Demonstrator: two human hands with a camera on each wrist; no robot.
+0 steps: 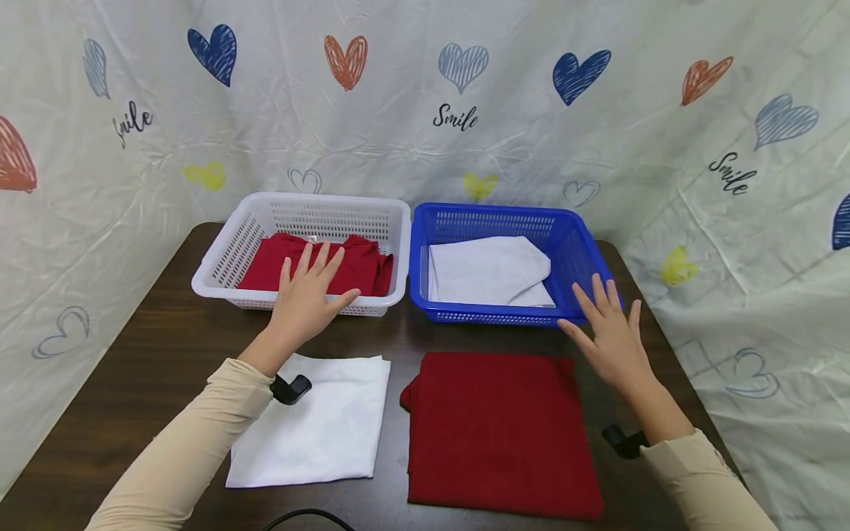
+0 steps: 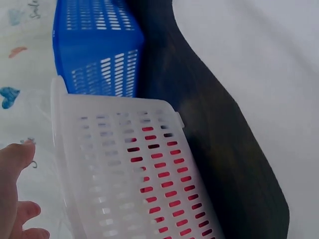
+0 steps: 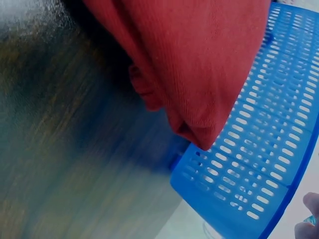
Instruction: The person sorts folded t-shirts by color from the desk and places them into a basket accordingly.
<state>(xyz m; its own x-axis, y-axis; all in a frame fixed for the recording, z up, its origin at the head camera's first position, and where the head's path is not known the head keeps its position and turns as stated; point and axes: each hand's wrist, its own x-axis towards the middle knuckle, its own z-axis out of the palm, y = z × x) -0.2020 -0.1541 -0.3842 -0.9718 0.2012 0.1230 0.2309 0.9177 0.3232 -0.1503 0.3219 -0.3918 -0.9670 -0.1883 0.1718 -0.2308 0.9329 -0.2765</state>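
Observation:
My left hand [image 1: 304, 299], fingers spread, hovers at the front rim of a white plastic basket [image 1: 222, 290] and holds nothing. Folded red cloth [image 1: 358, 265] lies inside that basket. Over the front right corner of a blue plastic basket [image 1: 491, 316] is my right hand [image 1: 612, 339], also spread and holding nothing. Folded white cloth [image 1: 488, 269] lies in the blue basket. On the table, a folded white cloth [image 1: 325, 431] is below my left hand, and a larger folded red cloth [image 1: 498, 435] lies left of my right hand. The left wrist view shows the white basket's slotted wall [image 2: 114, 164].
The baskets stand side by side at the back of a dark wooden table [image 1: 133, 361]. Behind and at the sides hangs a white curtain [image 1: 398, 140] printed with hearts. A black cable [image 1: 308, 511] curves at the front edge. Each wrist wears a black camera mount [image 1: 290, 389].

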